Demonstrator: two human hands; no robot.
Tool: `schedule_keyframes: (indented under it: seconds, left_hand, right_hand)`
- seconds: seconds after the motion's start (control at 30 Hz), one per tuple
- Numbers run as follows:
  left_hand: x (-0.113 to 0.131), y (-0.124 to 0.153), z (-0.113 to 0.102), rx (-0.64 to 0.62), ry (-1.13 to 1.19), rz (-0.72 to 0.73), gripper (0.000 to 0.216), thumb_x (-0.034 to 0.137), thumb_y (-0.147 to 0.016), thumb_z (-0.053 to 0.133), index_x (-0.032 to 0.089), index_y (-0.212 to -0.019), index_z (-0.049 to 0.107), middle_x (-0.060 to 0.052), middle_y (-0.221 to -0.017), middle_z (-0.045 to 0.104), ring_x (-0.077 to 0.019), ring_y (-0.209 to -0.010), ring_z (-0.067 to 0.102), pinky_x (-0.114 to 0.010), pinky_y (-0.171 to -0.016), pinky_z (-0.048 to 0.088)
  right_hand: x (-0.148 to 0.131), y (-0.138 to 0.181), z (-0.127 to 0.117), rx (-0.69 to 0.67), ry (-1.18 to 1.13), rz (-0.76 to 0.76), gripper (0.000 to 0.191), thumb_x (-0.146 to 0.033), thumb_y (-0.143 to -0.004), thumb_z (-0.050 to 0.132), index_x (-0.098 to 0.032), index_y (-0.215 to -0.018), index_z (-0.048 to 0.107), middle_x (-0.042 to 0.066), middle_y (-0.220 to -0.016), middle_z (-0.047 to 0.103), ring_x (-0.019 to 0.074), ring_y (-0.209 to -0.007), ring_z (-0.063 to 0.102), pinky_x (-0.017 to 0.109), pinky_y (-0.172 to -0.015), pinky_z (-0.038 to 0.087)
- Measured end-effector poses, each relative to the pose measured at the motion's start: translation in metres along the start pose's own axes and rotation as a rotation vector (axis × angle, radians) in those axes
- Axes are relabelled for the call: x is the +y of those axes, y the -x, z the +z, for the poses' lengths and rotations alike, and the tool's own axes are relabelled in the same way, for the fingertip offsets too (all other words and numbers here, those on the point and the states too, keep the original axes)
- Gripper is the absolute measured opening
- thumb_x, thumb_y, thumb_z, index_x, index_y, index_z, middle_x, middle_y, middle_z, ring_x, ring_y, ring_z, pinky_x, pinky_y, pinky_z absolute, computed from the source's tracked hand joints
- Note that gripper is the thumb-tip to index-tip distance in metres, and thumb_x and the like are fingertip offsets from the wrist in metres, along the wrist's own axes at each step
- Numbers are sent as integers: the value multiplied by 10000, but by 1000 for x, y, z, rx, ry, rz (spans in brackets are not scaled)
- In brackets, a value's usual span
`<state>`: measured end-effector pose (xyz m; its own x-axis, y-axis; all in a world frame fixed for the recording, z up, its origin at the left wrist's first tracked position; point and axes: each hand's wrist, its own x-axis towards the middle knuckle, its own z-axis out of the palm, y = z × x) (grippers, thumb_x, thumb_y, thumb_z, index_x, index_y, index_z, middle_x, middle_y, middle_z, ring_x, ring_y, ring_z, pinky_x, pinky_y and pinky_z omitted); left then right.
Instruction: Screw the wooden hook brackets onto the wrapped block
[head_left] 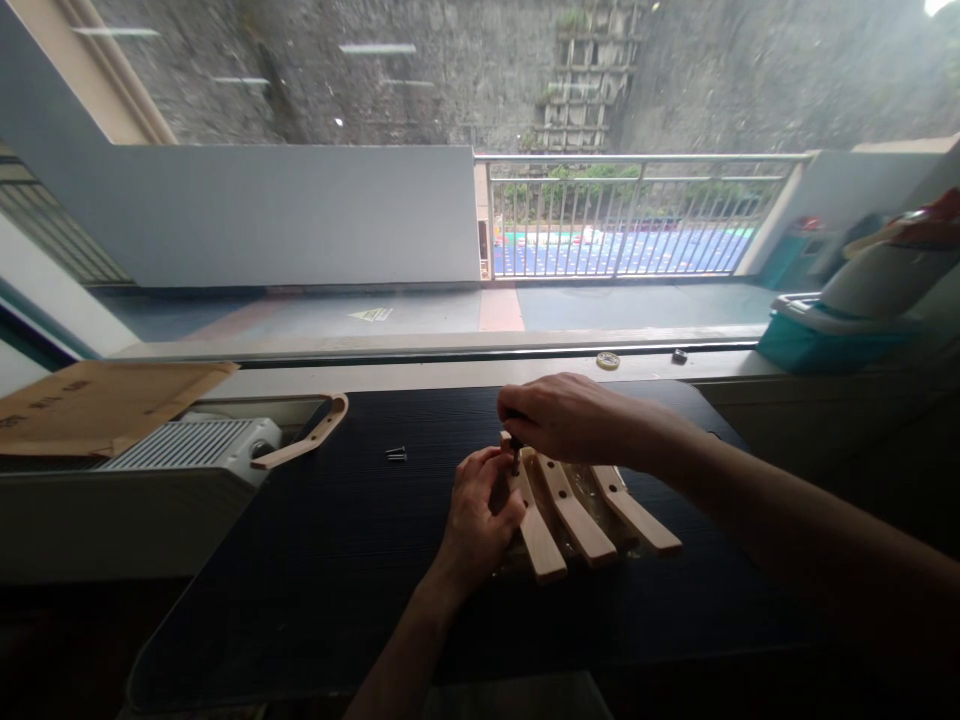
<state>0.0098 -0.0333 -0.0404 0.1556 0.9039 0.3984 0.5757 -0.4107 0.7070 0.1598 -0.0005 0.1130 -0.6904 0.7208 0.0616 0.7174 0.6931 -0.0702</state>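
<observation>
My left hand [480,510] is closed around the side of a bent, pale wooden piece [541,545] with holes in it. Above that piece's far end, my right hand [559,415] grips a dark screwdriver-like tool [515,455] whose shaft points down at the wood; its handle is mostly hidden by the fingers. Two similar pieces lie alongside to the right, a middle wooden piece [585,530] and a right wooden piece [649,525]. Clear, shiny plastic wrap [589,480] shows between and under them. A few silver screws [397,454] rest on the black table [337,560], left of my hands.
Another bent wooden piece [311,440] leans past the table's left edge, beside a white radiator [187,445] with cardboard [105,405] on top. A tape roll [608,361] and a small dark object [679,356] sit on the window sill, near a teal box [817,340].
</observation>
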Motion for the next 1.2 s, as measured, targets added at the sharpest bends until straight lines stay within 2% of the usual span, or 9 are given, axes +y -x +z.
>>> schedule_keyframes:
  seconds: [0.17,0.3,0.5,0.6,0.7,0.9,1.03,1.1,1.2]
  left_hand:
    - [1,0,0,-4,6,-3,305,189,-744,515,214,-1046,554,-63,-1179,515,-242,-1141,444,-423,-982,395]
    - [1,0,-1,-7,-5,-6,300,180,-747,508,206,-1043,552,-67,-1181,511,-238,-1145,437,-417,-991,387]
    - [2,0,-1,4,2,0,309,188,-747,505,201,-1052,557,-68,-1182,508,-232,-1140,443,-404,-981,395]
    - [3,0,-1,1,5,-8,304,198,-751,507,198,-1051,560,-70,-1177,515,-232,-1134,452,-401,-974,402]
    - [4,0,-2,0,12,-15,304,200,-748,512,207,-1047,564,-66,-1177,518,-233,-1135,456,-397,-971,407]
    - [3,0,-1,-5,10,-13,289,184,-750,507,197,-1034,561,-72,-1178,515,-239,-1140,443,-412,-981,395]
    - [3,0,0,-5,15,-8,299,174,-744,507,190,-1037,562,-72,-1175,513,-235,-1140,442,-412,-989,384]
    - [2,0,0,2,15,-7,304,173,-739,509,188,-1039,561,-71,-1175,511,-233,-1142,438,-408,-994,378]
    - [3,1,-1,-14,19,-19,301,172,-736,513,207,-1029,566,-61,-1176,503,-235,-1154,426,-408,-992,376]
  right_hand:
    - [-4,-1,10,4,-28,106,231,-319,-920,356,-154,-929,517,35,-709,614,103,-548,484,236,-486,259]
    - [-5,-2,9,-7,-16,162,273,-354,-918,345,-147,-938,523,33,-662,595,105,-499,459,240,-460,239]
    - [1,-2,-5,26,39,26,252,-363,-882,404,-187,-855,583,6,-642,596,95,-517,440,240,-485,233]
    - [-1,-4,-6,-26,51,-15,249,-308,-885,392,-176,-814,591,17,-664,611,92,-520,445,243,-486,238]
    - [-5,-7,-1,-46,81,24,242,-291,-890,388,-160,-833,583,31,-669,615,97,-511,453,250,-480,229]
    - [-8,-16,15,31,76,145,299,-333,-915,338,-143,-895,568,34,-615,588,104,-480,455,245,-467,215]
    - [-4,-16,13,55,49,192,307,-343,-900,344,-149,-883,581,38,-639,595,110,-505,457,245,-475,223]
    - [0,-7,7,27,-4,149,273,-360,-870,394,-172,-849,592,22,-650,600,106,-524,455,240,-487,236]
    - [9,15,2,-89,-114,80,209,-347,-824,457,-211,-819,615,-5,-664,605,104,-563,469,230,-512,262]
